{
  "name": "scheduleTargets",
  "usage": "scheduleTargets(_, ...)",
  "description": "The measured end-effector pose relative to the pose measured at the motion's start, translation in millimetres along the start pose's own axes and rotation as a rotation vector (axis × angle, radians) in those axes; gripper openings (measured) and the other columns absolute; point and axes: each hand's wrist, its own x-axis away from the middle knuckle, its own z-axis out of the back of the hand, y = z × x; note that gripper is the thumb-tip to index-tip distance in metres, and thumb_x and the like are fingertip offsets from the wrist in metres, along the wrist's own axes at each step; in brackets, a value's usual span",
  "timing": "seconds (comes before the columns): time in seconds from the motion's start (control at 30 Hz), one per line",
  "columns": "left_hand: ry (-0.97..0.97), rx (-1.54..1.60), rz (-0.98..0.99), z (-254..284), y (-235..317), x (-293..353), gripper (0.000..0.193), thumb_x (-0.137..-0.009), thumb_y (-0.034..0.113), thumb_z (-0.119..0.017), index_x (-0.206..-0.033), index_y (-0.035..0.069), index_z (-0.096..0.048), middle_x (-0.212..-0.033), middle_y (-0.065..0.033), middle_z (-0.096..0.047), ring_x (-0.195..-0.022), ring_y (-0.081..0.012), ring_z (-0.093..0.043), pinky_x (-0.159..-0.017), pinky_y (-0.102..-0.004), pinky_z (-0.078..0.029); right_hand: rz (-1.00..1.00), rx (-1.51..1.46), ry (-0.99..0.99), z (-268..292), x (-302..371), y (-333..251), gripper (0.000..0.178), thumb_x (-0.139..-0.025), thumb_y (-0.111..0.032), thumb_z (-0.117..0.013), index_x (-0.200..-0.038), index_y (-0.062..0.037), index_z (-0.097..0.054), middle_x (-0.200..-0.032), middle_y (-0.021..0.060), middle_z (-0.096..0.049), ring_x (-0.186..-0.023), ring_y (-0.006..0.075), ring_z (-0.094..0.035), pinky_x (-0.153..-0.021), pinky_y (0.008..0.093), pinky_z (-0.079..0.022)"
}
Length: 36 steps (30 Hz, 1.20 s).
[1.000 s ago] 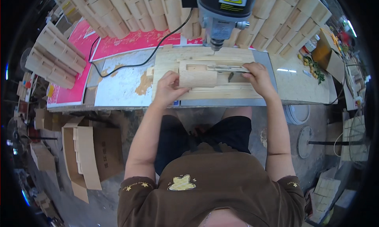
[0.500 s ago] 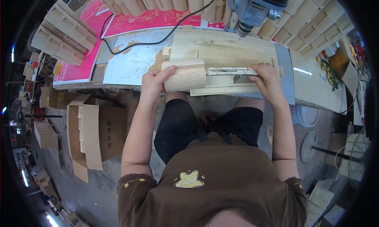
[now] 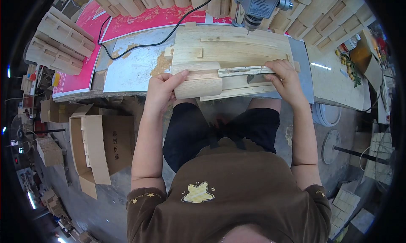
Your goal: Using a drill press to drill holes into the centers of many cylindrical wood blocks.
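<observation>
Head view: left hand [image 3: 163,88] curled around wooden block [image 3: 198,82], right hand [image 3: 285,76] (fingers bent) pinching metal strip [image 3: 245,70].

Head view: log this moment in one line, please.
left hand: grips rounded wooden block | right hand: presses metal strip | wooden board: under both | drill press: above board's far edge

Pale wooden block [image 3: 198,81] — rounded, smooth-faced — lies flat on its side at the near edge of the table [image 3: 127,74], just beside a flat wooden board [image 3: 232,48]. A thin pale strip [image 3: 245,70] runs rightward from it — level, resting on the board.
</observation>
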Motion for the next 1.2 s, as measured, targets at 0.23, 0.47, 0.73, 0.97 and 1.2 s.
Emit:
scheduleTargets(0.23, -0.222, 0.324, 0.036, -60, -29, -13, 0.039, -0.081, 0.036, -0.071, -0.08, -0.001, -0.06, -0.063, -0.0003, -0.055, -0.052, -0.0056, -0.047, -0.049, -0.0199, -0.038, 0.005, 0.052, 0.044, -3, 3, -3, 0.031, -0.071, -0.004, -0.068, -0.101, -0.0021, -0.059, -0.088, 0.0112, -0.06, -0.086, 0.0304, -0.054, -0.076, 0.0369, -0.043)
scheduleTargets(0.47, -0.041, -0.058, -0.651, -83, -48, -9, 0.049, -0.074, 0.03, -0.076, -0.106, 0.0, -0.055, -0.102, -0.0128, -0.056, -0.087, -0.0196, -0.056, -0.071, -0.0273, -0.044, -0.072, 0.194, 0.181, -1, 15, 7, 0.036, -0.065, -0.009, -0.073, -0.099, -0.0046, -0.061, -0.088, 0.0104, -0.06, -0.084, 0.031, -0.054, -0.074, 0.0386, -0.044)
scheduleTargets(0.73, 0.023, -0.776, -0.81, -100, -52, -43, 0.075, -0.061, 0.036, -0.079, -0.124, 0.007, -0.052, -0.108, -0.0119, -0.054, -0.111, -0.03, -0.043, -0.098, -0.0444, -0.024, -0.092, 0.201, 0.211, 1, -10, 42, 0.039, -0.064, -0.006, -0.074, -0.101, -0.0042, -0.061, -0.089, 0.0113, -0.06, -0.083, 0.0309, -0.054, -0.076, 0.0385, -0.044)
scheduleTargets(0.97, 0.099, -0.835, -0.72, -102, -41, -84, 0.069, -0.059, 0.035, -0.081, -0.122, 0.017, -0.057, -0.101, -0.0043, -0.056, -0.104, -0.0262, -0.044, -0.094, -0.0442, -0.022, -0.079, 0.243, 0.188, -8, -41, 66, 0.045, -0.067, -0.006, -0.074, -0.11, -0.0056, -0.061, -0.098, 0.0133, -0.062, -0.093, 0.0317, -0.055, -0.085, 0.0379, -0.044)
scheduleTargets(1.2, 0.075, -0.792, -0.738, -79, -45, -99, 0.056, -0.06, 0.029, -0.081, -0.112, 0.017, -0.063, -0.087, -0.0002, -0.059, -0.094, -0.0223, -0.05, -0.09, -0.0411, -0.025, -0.211, -0.137, 0.242, -15, -50, 46, 0.045, -0.072, -0.006, -0.073, -0.115, -0.0065, -0.059, -0.107, 0.0101, -0.062, -0.108, 0.0267, -0.055, -0.098, 0.0381, -0.041)
